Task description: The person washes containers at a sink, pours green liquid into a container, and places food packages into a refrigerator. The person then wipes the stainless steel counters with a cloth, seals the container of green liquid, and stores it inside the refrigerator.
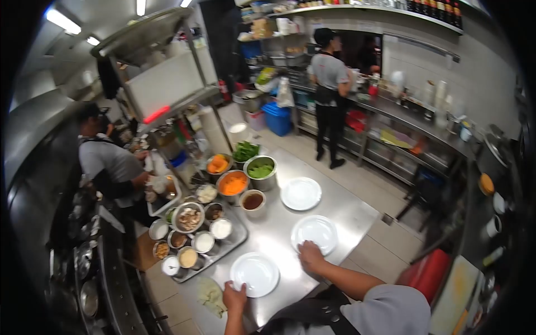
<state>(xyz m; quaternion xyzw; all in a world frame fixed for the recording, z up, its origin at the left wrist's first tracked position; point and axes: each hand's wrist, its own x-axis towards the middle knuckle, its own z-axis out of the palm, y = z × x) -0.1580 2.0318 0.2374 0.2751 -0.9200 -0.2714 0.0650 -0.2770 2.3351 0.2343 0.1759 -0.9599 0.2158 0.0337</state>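
Three white plates lie on the steel table. My left hand is at the lower left edge of the nearest plate, its thumb and fingers closed at the rim. At the lower left rim of the middle plate is my right hand, fingers closed on the edge. The far plate is untouched. Left of the plates stand a cup of brown sauce, a pot of orange pieces and a pot of chopped greens. A crumpled pale cloth lies beside my left hand.
A metal tray holds several bowls of sauces and toppings. One person stands at the back counter, another at the left. A red container and a cutting board are at the right.
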